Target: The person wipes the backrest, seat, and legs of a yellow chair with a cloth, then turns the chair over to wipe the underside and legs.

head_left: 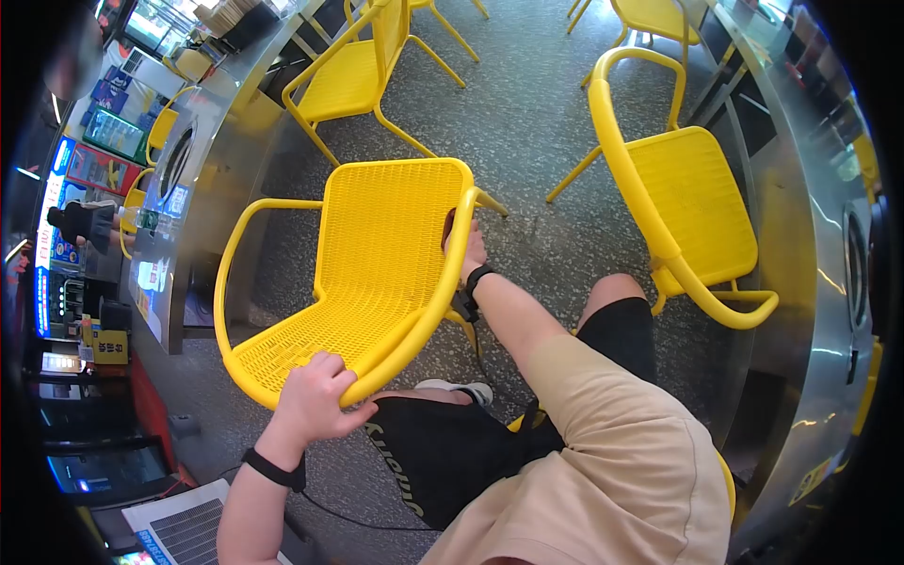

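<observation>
Between the metal counters (212, 122), our left hand (318, 394) grips the rim of the yellow chair (388, 235). Our right hand (476, 250) holds a dark object (449, 229), mostly hidden by the armrest (459, 247). The contents of the green crate (115, 133) look too small to identify.

The left hand (320, 400) grips the rim of a yellow chair (391, 231). The right hand (475, 247) is at its side, against a dark object (449, 229) partly hidden by the frame. Both wrists wear black bands (273, 471). Another chair (692, 193) stands to the right, near a metal counter (812, 282).
</observation>
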Demonstrator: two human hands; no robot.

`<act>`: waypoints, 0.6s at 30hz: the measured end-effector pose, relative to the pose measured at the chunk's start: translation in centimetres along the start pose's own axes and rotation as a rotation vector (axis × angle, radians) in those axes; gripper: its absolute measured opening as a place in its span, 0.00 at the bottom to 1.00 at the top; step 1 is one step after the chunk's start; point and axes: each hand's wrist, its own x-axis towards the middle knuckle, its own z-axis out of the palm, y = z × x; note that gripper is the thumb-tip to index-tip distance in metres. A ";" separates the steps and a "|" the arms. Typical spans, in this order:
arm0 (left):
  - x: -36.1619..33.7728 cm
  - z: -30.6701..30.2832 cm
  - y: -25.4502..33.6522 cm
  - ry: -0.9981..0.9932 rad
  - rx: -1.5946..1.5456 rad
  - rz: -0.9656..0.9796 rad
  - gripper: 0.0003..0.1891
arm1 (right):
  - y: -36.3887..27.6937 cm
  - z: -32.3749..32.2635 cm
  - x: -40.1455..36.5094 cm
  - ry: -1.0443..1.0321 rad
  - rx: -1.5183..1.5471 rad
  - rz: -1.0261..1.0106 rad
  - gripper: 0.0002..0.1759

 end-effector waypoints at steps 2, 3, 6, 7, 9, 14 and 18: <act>0.2 0.1 -0.3 -0.009 0.003 -0.002 0.20 | -0.3 -0.5 2.3 0.027 0.118 -0.043 0.27; 0.0 0.2 -0.4 -0.019 0.000 -0.010 0.20 | -0.6 -0.7 2.9 0.041 0.143 -0.086 0.26; 0.2 0.1 -0.3 -0.055 -0.009 -0.040 0.21 | -1.7 -1.1 3.0 0.034 0.320 -0.016 0.23; 0.3 0.0 -0.3 -0.064 -0.010 -0.041 0.21 | -1.8 -1.0 3.0 0.047 0.268 0.002 0.23; 0.4 0.1 -0.5 -0.055 -0.013 -0.033 0.21 | -2.1 -1.0 3.0 0.083 0.171 0.027 0.23; 0.2 0.4 -0.2 0.036 -0.004 0.008 0.20 | -1.3 -2.1 0.2 0.033 0.144 0.016 0.27; -0.4 0.6 -0.3 0.122 0.016 0.036 0.19 | 2.1 0.2 -2.7 -0.025 0.229 -0.024 0.35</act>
